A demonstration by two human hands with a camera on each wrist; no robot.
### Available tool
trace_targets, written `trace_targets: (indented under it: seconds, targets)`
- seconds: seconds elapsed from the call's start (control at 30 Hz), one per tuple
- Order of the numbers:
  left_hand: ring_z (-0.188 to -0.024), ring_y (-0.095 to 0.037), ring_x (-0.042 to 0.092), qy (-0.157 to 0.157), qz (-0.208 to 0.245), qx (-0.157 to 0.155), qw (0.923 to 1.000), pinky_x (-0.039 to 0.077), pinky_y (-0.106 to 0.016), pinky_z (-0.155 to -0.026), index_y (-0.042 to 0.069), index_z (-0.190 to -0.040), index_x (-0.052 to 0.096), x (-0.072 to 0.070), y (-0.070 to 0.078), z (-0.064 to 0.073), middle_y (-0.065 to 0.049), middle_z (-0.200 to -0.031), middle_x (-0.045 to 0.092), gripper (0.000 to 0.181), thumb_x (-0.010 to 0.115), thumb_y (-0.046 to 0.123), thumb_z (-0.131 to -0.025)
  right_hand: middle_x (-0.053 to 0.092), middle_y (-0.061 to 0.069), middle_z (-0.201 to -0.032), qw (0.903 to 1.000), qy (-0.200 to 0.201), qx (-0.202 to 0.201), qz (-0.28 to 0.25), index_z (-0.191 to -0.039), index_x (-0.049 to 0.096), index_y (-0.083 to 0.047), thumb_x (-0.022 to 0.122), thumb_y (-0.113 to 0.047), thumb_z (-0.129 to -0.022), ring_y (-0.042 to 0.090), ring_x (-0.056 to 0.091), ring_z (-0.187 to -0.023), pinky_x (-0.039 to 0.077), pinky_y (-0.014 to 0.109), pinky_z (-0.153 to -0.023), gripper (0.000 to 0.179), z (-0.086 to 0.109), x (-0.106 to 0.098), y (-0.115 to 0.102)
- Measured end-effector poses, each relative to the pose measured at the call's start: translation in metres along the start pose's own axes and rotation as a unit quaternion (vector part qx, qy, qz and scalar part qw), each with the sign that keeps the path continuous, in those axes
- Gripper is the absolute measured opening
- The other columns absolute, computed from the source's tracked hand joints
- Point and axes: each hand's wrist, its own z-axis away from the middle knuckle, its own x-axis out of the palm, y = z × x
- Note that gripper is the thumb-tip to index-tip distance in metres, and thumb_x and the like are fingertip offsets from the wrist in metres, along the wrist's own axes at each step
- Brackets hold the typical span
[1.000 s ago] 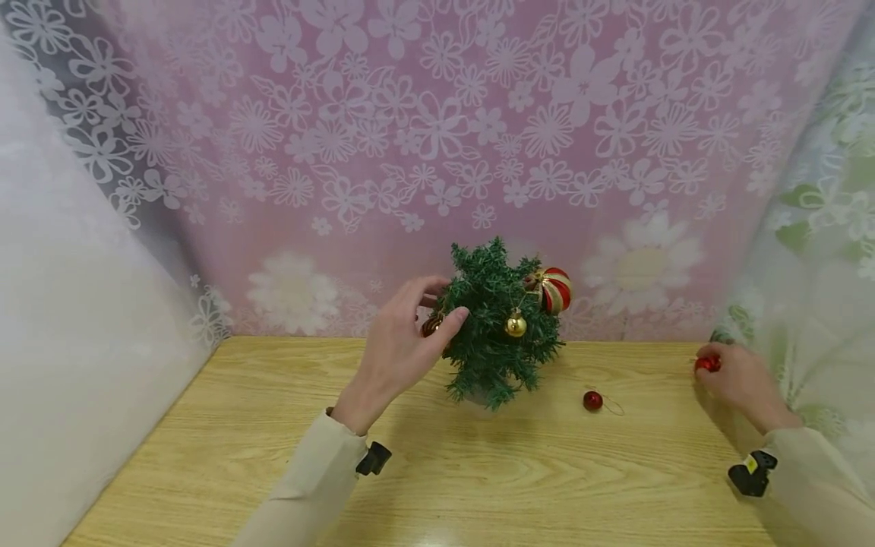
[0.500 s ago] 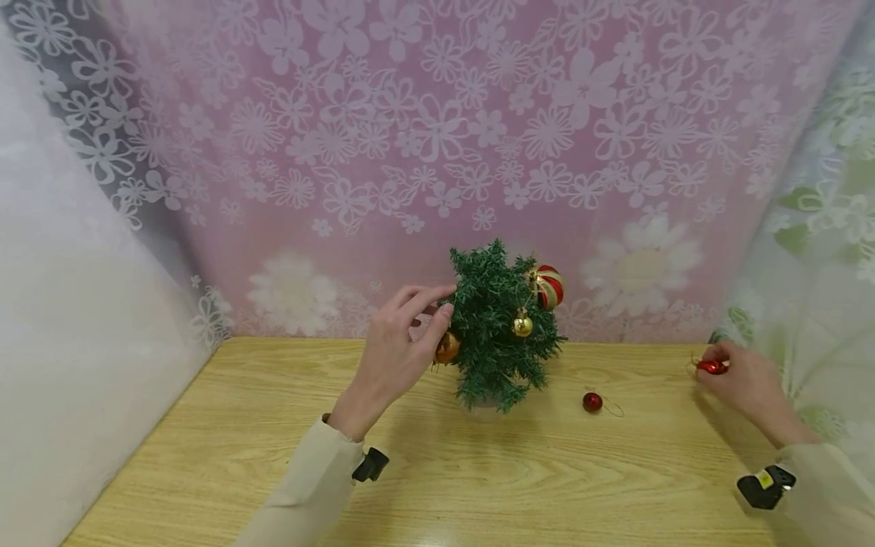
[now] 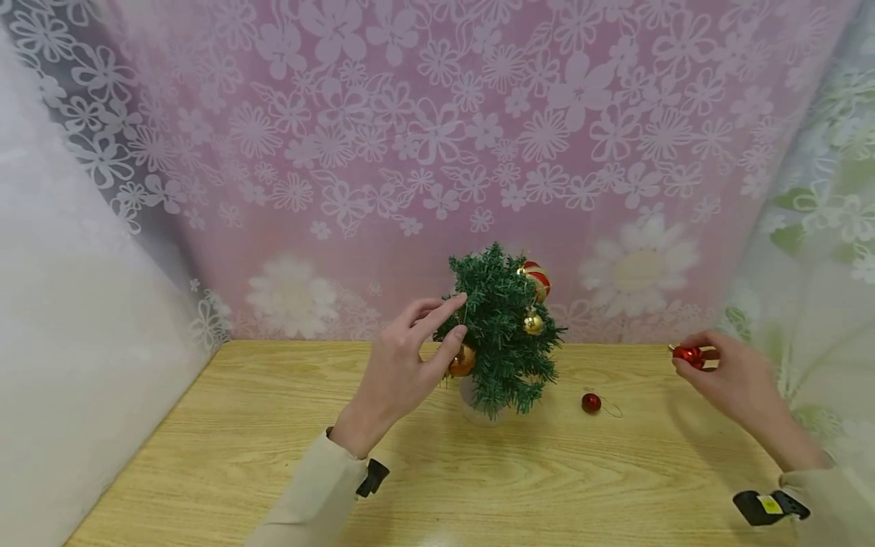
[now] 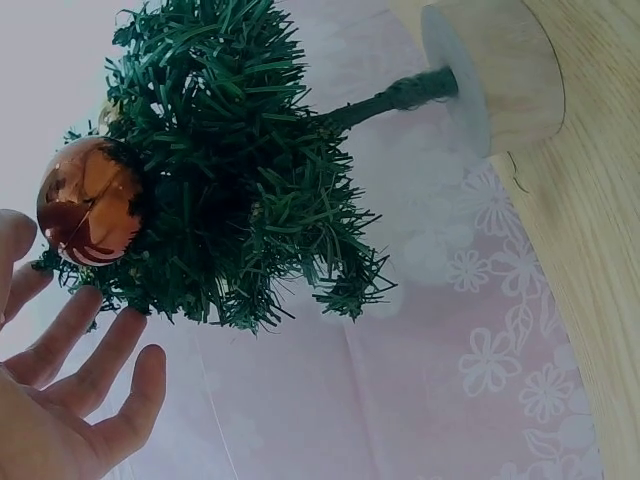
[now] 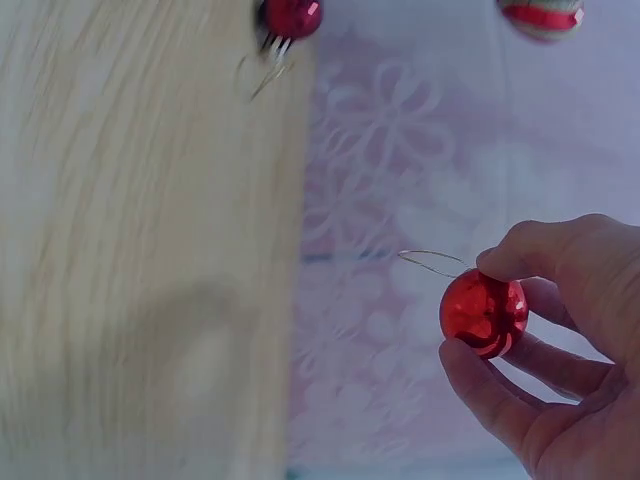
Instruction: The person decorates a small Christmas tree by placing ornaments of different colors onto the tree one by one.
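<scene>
A small artificial Christmas tree (image 3: 499, 327) stands on a round base (image 4: 505, 75). My left hand (image 3: 399, 365) is at its left side, with fingers spread and relaxed at the branches near a copper bauble (image 4: 92, 200). Whether the fingertips touch the bauble's loop I cannot tell. A small gold bauble (image 3: 533, 322) and a red-and-gold striped bauble (image 3: 537, 281) hang on the tree's right side. Over at the far right, my right hand (image 3: 741, 380) pinches a shiny red bauble (image 5: 484, 313) between thumb and fingertips. Its thin gold loop sticks out free.
A dark red bauble (image 3: 591, 403) with a gold loop lies on the wooden table (image 3: 437, 486), between the tree and my right hand. Behind the table hangs a pink flowered curtain (image 3: 410, 152), with pale cloth on both sides.
The tree has turned: the copper and gold baubles swung to the right, the striped one toward the back. My right hand has raised the red bauble and shifted slightly left.
</scene>
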Motion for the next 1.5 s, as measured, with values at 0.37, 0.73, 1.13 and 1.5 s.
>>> trace_targets:
  seconds: [0.37, 0.73, 1.13, 1.5]
  targets:
    - [-0.084, -0.016, 0.064, 0.009, -0.038, 0.016, 0.9991, 0.043, -0.026, -0.063, 0.021, -0.147, 0.058, 0.006, 0.003, 0.002, -0.005, -0.121, 0.069, 0.045, 0.064, 0.028, -0.103, 0.07, 0.013, -0.097, 0.9901, 0.069, -0.084, -0.089, -0.103, 0.072, -0.004, 0.081, 0.007, -0.078, -0.028, 0.051, -0.087, 0.047, 0.0, -0.066, 0.029, 0.005, -0.008, -0.067]
    - [-0.076, -0.011, 0.06, 0.001, -0.044, 0.003, 0.999, 0.038, -0.022, -0.058, 0.023, -0.15, 0.055, 0.013, 0.006, -0.001, -0.005, -0.123, 0.069, 0.047, 0.061, 0.031, -0.104, 0.069, 0.006, -0.103, 0.9664, 0.096, -0.189, -0.145, -0.105, 0.071, -0.001, 0.082, 0.022, -0.065, -0.014, 0.062, -0.099, 0.053, 0.006, -0.078, 0.047, 0.007, -0.017, -0.125]
    - [-0.092, -0.018, 0.065, -0.035, 0.021, 0.014, 0.9991, 0.05, -0.033, -0.068, 0.019, -0.15, 0.055, 0.009, -0.013, -0.016, -0.007, -0.127, 0.065, 0.046, 0.06, 0.026, -0.105, 0.069, 0.002, -0.112, 0.9639, 0.058, -0.195, -0.172, -0.105, 0.072, -0.008, 0.083, 0.019, -0.068, -0.001, 0.065, -0.105, 0.055, 0.01, -0.08, 0.048, 0.022, -0.023, -0.164]
    - [-0.103, -0.021, 0.068, 0.075, 0.002, 0.042, 0.9963, 0.056, -0.039, -0.085, 0.012, -0.13, 0.07, 0.007, -0.005, 0.001, -0.007, -0.117, 0.07, 0.032, 0.067, 0.023, -0.1, 0.071, 0.003, -0.114, 0.9613, 0.048, -0.204, -0.179, -0.102, 0.072, -0.013, 0.086, 0.015, -0.065, -0.004, 0.066, -0.102, 0.054, 0.009, -0.081, 0.048, 0.034, -0.026, -0.183]
